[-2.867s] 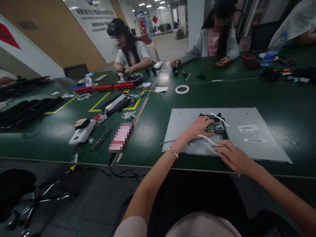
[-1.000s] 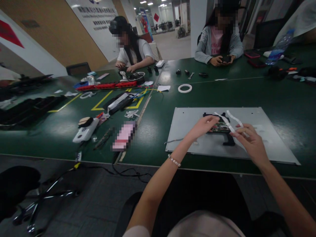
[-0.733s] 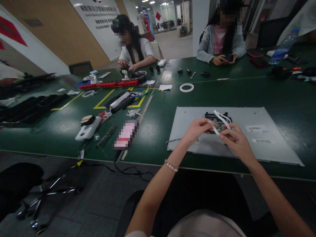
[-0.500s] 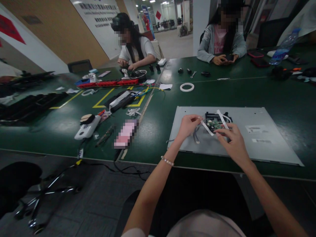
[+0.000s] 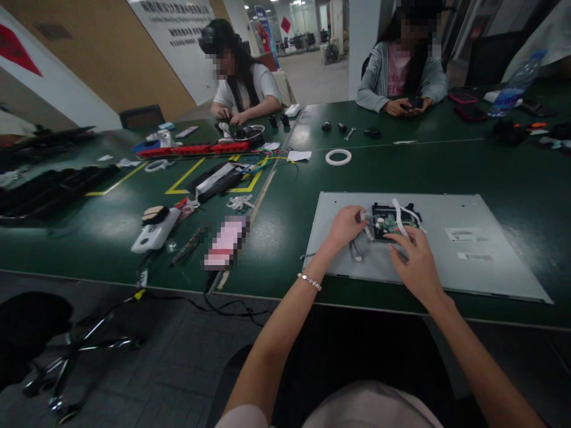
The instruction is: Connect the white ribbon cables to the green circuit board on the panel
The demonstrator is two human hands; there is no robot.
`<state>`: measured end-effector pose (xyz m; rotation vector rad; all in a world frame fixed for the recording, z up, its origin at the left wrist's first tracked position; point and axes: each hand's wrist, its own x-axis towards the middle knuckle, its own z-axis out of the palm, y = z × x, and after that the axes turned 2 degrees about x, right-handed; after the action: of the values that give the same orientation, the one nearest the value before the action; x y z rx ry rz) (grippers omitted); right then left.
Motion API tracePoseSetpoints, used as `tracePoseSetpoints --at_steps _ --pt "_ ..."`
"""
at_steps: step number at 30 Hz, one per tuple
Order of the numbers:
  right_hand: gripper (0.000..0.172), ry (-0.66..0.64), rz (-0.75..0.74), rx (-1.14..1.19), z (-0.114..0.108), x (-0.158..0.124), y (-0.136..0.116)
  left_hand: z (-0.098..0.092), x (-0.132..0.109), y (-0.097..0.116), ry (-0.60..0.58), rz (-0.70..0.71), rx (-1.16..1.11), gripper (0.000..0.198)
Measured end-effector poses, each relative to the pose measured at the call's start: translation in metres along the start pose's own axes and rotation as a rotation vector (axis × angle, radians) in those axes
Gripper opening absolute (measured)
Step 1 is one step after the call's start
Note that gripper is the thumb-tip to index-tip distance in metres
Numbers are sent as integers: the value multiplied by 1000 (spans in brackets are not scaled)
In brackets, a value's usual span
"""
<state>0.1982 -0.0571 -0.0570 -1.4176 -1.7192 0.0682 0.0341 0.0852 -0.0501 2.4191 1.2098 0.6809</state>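
A circuit board in a black frame (image 5: 384, 228) sits on a large flat grey metal panel (image 5: 428, 267). My left hand (image 5: 348, 226) is closed in a pinch at the board's left side, on a narrow white tape strip (image 5: 370, 233) that hangs below its fingertips. Grey cables (image 5: 355, 249) lie beneath that hand. My right hand (image 5: 417, 261) rests over the board's lower right part with thumb and fingers apart, the fingertips close to the frame's front edge. Another white strip (image 5: 397, 213) curves up over the board, near the right fingers.
A white tape roll (image 5: 338, 157) lies behind the panel on the green table (image 5: 303, 178). Left of it are a phone (image 5: 226, 242), a white device (image 5: 156, 230), a black pouch (image 5: 218, 181) and crumpled white strips (image 5: 241, 203). Two people sit across the table.
The white strip stretched between both hands has gone to the board's left edge with my left hand. My right thumb has parted from its fingers, and the strip's end is out of them.
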Motion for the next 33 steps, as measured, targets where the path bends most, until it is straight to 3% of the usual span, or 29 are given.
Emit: tracePoseSetpoints --at_steps 6,9,13,19,24,33 --pt "28 4 36 4 0 -3 1 -1 -5 3 127 -19 119 61" --pt "27 22 29 16 -2 -2 0 -5 -5 9 120 40 207 46" --pt "26 28 17 23 -3 0 -1 -10 -4 17 -56 122 339 10" --pt "26 28 41 27 -3 -1 1 -14 -13 26 -63 83 354 19" --pt "26 29 30 34 -4 0 0 -5 -22 33 -62 65 313 22" --pt "25 53 84 99 -10 1 -6 0 -29 25 -121 -83 240 46"
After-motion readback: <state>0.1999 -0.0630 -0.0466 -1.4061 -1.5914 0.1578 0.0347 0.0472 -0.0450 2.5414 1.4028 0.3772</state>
